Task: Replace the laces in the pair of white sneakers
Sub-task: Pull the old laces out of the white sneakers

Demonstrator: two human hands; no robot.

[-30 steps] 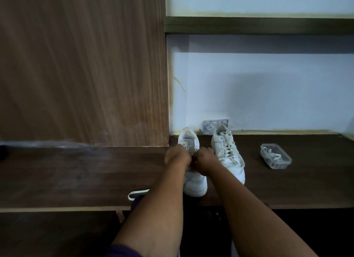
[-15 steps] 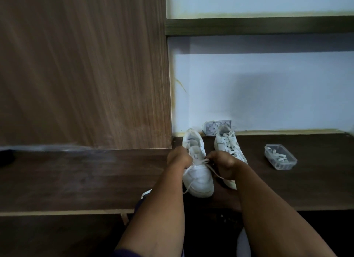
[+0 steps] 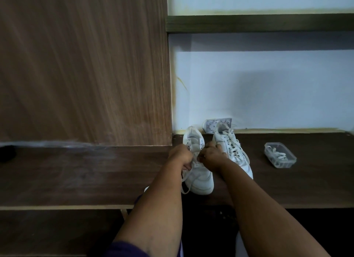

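Note:
Two white sneakers stand side by side on the dark wooden shelf (image 3: 76,172), toes toward me. The left sneaker (image 3: 201,178) has both my hands over its eyelets. My left hand (image 3: 181,157) grips a white lace (image 3: 184,182) that loops down past the shoe's side. My right hand (image 3: 210,157) pinches the lace at the tongue, close against my left hand. The right sneaker (image 3: 232,151) is fully laced and stands just behind my right wrist.
A clear plastic tub (image 3: 280,157) holding white laces sits on the shelf to the right. A small patterned box (image 3: 210,124) leans on the white wall behind the shoes. A tall wooden panel (image 3: 84,65) rises at left, and a dark object (image 3: 6,153) lies far left.
My right hand has moved back in from the right to meet my left hand over the left sneaker. The lace now hangs in a loop by my left wrist.

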